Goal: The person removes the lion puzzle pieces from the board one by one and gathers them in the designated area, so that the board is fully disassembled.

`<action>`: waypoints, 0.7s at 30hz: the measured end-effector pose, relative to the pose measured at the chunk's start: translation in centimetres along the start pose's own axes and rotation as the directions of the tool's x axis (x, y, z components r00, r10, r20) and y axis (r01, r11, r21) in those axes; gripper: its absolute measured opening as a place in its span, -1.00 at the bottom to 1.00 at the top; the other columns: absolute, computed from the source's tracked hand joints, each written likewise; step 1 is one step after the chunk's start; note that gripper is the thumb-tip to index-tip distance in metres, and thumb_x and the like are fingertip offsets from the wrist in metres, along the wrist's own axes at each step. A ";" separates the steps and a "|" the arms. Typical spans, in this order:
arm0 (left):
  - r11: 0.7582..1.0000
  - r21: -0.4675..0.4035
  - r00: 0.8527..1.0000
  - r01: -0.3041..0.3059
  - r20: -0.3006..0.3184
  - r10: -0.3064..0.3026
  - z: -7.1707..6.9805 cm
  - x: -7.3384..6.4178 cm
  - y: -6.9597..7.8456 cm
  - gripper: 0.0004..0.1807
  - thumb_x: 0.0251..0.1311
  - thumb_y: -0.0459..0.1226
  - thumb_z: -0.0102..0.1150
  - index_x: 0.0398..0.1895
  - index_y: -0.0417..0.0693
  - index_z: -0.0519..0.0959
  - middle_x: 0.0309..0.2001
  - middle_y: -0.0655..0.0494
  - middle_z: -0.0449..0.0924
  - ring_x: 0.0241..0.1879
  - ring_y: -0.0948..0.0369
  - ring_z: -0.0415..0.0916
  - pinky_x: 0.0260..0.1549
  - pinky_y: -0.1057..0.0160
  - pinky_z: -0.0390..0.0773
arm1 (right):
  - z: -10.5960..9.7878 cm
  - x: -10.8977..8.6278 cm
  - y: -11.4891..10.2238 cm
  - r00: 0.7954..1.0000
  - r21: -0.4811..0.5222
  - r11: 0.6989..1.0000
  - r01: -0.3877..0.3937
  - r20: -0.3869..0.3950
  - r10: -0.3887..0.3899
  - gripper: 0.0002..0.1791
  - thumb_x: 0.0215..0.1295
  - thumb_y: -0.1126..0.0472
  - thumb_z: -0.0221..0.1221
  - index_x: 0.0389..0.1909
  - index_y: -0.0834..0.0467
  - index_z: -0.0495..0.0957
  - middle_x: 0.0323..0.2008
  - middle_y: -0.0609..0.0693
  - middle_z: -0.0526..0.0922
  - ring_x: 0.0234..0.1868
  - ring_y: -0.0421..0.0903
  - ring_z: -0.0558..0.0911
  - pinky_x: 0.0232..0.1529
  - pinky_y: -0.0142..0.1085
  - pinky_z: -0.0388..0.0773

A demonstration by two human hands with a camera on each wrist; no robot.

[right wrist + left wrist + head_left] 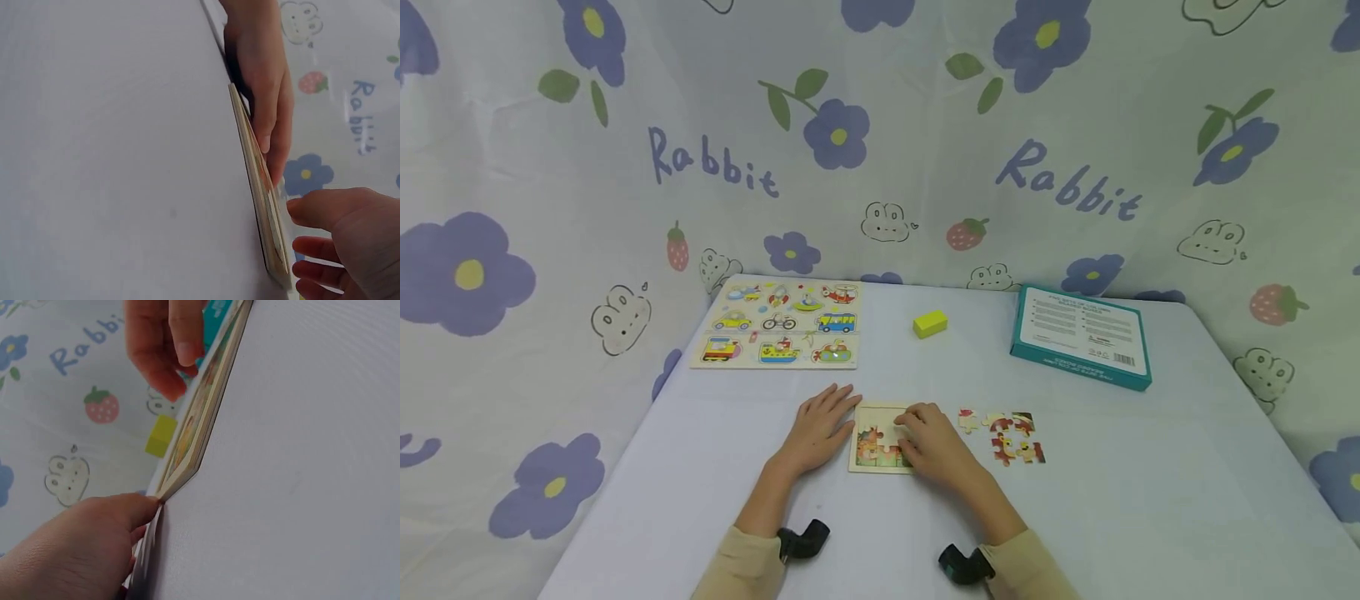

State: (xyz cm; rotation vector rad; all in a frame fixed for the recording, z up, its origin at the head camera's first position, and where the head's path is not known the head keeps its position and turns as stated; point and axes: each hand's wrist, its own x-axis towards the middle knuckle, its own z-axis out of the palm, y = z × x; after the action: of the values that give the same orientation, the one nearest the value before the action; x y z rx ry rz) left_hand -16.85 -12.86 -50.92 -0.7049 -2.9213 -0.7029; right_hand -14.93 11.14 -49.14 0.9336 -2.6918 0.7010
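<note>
A small wooden jigsaw tray (871, 417) lies on the table between my hands. Fitted pieces (871, 452) fill part of its lower and left side, while bare wood shows in the upper part. My left hand (816, 429) rests at the tray's left edge, fingers extended, the thumb touching the corner in the left wrist view. Over the tray's right side hovers my right hand (942, 446), its fingers loosely bent; in the right wrist view thumb and fingers stand apart with nothing between them. Several loose jigsaw pieces (1002, 448) lie right of that hand.
A vehicle picture board (775, 342) lies at the back left. Behind the tray stands a yellow block (930, 324). A teal-edged box (1081, 337) lies at the back right. A patterned curtain (880, 167) hangs behind the white table (1150, 500).
</note>
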 end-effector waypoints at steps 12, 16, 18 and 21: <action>1.000 0.014 1.000 0.001 -0.006 -0.001 -0.1 0.1 0.2 -0.54 0.31 -0.14 -0.05 0.27 0.03 0.33 0.33 0.05 0.18 0.34 0.01 -0.02 0.18 -0.12 0.02 | 2.4 1.3 -1.7 1.000 -0.077 0.997 0.006 0.024 -0.004 -0.64 0.19 0.07 0.18 -0.03 0.16 0.53 -0.07 0.04 0.45 -0.11 -0.03 0.39 -0.19 -0.17 0.34; 1.000 0.015 1.000 0.002 -0.007 -0.002 0.0 0.2 0.1 -0.54 0.32 -0.14 -0.06 0.27 0.03 0.34 0.33 0.05 0.18 0.34 0.01 -0.02 0.18 -0.13 0.02 | 2.7 1.4 -1.9 1.000 -0.092 0.996 -0.007 0.028 0.010 -0.64 0.21 0.03 0.16 -0.02 0.09 0.53 -0.05 0.00 0.42 -0.10 -0.05 0.37 -0.20 -0.18 0.29; 1.000 0.015 1.000 0.003 -0.010 -0.003 0.0 0.2 0.2 -0.55 0.32 -0.15 -0.06 0.27 0.03 0.34 0.33 0.05 0.19 0.34 0.00 -0.01 0.18 -0.13 0.03 | 2.9 1.4 -1.9 1.000 -0.087 0.996 -0.015 0.023 0.017 -0.65 0.22 0.02 0.15 -0.02 0.06 0.53 -0.05 -0.01 0.42 -0.10 -0.06 0.36 -0.19 -0.18 0.29; 1.000 0.016 1.000 0.001 -0.017 0.000 0.0 0.2 0.1 -0.55 0.31 -0.15 -0.04 0.26 0.03 0.34 0.32 0.05 0.20 0.34 0.00 0.00 0.17 -0.13 0.03 | 3.1 1.3 -1.9 1.000 -0.074 0.997 -0.017 -0.008 0.017 -0.68 0.23 0.02 0.15 -0.04 0.05 0.54 -0.06 0.00 0.42 -0.12 -0.05 0.35 -0.21 -0.17 0.29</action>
State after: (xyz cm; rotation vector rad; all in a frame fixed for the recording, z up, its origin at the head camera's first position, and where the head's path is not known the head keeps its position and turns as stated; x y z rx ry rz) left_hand -16.93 -12.70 -50.83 -0.6932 -2.9084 -0.6819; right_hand -14.87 7.54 -50.69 0.8893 -2.7028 0.6016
